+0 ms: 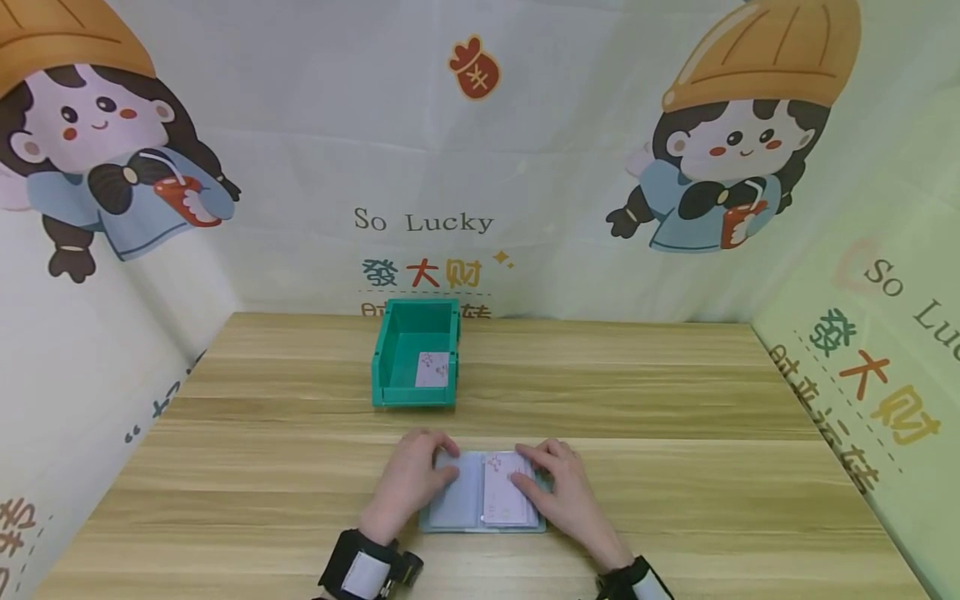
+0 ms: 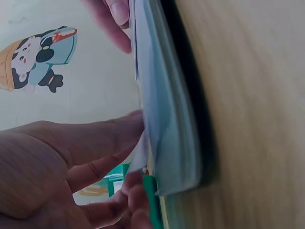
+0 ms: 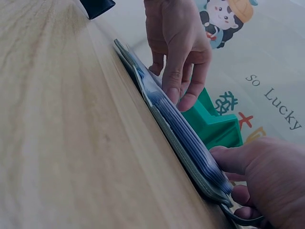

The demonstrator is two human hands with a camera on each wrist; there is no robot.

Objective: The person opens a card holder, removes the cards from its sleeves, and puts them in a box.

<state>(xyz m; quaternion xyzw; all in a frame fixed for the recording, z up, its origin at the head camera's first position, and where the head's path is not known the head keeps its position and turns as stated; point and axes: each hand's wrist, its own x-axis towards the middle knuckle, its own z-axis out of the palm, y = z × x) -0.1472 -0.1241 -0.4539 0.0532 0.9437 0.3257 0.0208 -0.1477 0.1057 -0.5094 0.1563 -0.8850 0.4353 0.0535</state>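
table [image 1: 675,417]: matt wood grain | bin [image 1: 390,367]: smooth plastic | card holder [image 1: 453,500]: glossy plastic sleeves

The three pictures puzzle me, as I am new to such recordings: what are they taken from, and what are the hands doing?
No machine here: a person works with bare hands. One picture comes from a camera on the head, looking down at a wooden table. The other two come from cameras strapped to the wrists, so they look sideways and close. On the table lies an open card album. The left hand presses its left page, and the right hand rests on a card on the right page. Neither hand has a grip around anything. Behind stands a green bin with another card inside.
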